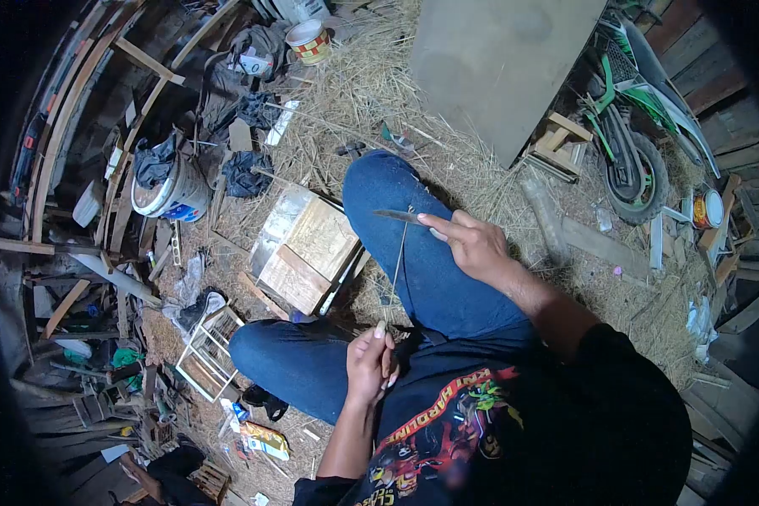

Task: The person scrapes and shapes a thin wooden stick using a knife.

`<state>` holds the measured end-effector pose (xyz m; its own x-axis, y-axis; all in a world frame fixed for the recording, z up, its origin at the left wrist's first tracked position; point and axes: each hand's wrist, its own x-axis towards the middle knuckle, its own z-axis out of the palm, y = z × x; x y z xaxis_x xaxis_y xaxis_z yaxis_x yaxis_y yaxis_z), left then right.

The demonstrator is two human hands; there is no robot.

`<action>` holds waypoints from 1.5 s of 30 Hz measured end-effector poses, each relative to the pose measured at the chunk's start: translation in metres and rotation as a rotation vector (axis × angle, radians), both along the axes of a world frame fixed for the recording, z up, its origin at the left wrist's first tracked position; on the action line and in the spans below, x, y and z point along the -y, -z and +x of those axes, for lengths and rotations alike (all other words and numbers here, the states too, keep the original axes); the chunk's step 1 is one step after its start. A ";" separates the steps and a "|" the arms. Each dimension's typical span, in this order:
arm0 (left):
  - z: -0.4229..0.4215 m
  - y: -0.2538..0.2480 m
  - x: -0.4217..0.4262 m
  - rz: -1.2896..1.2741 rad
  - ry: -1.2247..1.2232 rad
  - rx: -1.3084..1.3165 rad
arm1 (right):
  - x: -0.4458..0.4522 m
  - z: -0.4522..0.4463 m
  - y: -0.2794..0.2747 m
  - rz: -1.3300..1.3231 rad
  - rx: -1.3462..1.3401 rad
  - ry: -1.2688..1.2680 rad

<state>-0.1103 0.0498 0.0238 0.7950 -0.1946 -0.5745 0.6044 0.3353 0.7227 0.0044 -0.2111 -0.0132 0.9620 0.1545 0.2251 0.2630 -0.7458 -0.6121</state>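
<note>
My right hand (474, 246) is closed around the handle end of a knife (395, 217), its index finger stretched along the tool. The blade points left, above my raised knee in blue jeans (379, 190). Lower down, near my lap, my left hand (369, 364) pinches a thin, pale strip (398, 266) that looks like split wood or bamboo. From those fingers the strip runs up to the knife blade and seems to touch it. The inner fingers of my left hand are partly hidden.
In front of my legs stands a wooden block or box (308, 253). A white bucket (181, 190) and a small slatted frame (211, 354) are on the left. At right are a large board (502, 72) and a green-white motorbike (637, 126). Another person (173, 472) sits lower left.
</note>
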 end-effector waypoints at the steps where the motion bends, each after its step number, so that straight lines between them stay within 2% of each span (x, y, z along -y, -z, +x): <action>1: 0.003 -0.002 0.000 0.006 0.023 0.013 | 0.000 0.000 -0.001 0.019 -0.010 0.023; 6: 0.022 -0.012 0.011 0.015 0.052 0.042 | 0.017 0.010 0.005 0.152 -0.074 0.169; 8: 0.033 -0.012 0.018 0.041 0.060 0.046 | 0.016 0.010 0.000 0.333 0.093 0.135; 9: 0.039 -0.008 0.022 0.048 0.074 0.048 | 0.017 0.006 -0.009 0.248 -0.009 0.134; 13: 0.060 0.001 0.036 0.107 0.091 0.036 | 0.010 0.000 -0.009 0.196 0.015 0.006; 17: 0.066 0.007 0.041 0.160 0.095 0.063 | 0.004 -0.007 -0.013 -0.051 0.016 -0.141; 22: 0.070 0.020 0.049 0.284 0.098 0.149 | 0.005 -0.007 -0.012 -0.099 0.073 -0.215; 24: 0.071 0.039 0.053 0.491 0.080 0.453 | 0.005 -0.008 -0.013 -0.109 0.064 -0.229; 27: 0.072 0.047 0.055 0.540 0.059 0.584 | 0.005 -0.008 -0.011 -0.146 0.023 -0.243; 28: 0.071 0.042 0.054 0.541 0.061 0.582 | 0.005 -0.008 -0.010 -0.153 0.023 -0.240; 30: 0.068 0.028 0.052 0.474 0.097 0.305 | 0.005 -0.009 -0.007 -0.161 0.023 -0.235; 33: 0.065 0.018 0.050 0.420 0.089 0.208 | 0.004 -0.009 -0.002 -0.158 0.034 -0.230; 42: 0.041 0.007 0.040 0.361 0.063 0.128 | 0.002 -0.015 0.007 -0.164 0.087 -0.193; 45: 0.026 0.018 0.029 0.374 0.072 0.183 | 0.002 -0.015 0.006 -0.130 0.123 -0.170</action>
<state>-0.0841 0.0205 0.0059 0.8827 -0.0583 -0.4664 0.4667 -0.0093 0.8844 -0.0102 -0.2128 -0.0192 0.8862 0.3476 0.3064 0.4583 -0.7547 -0.4695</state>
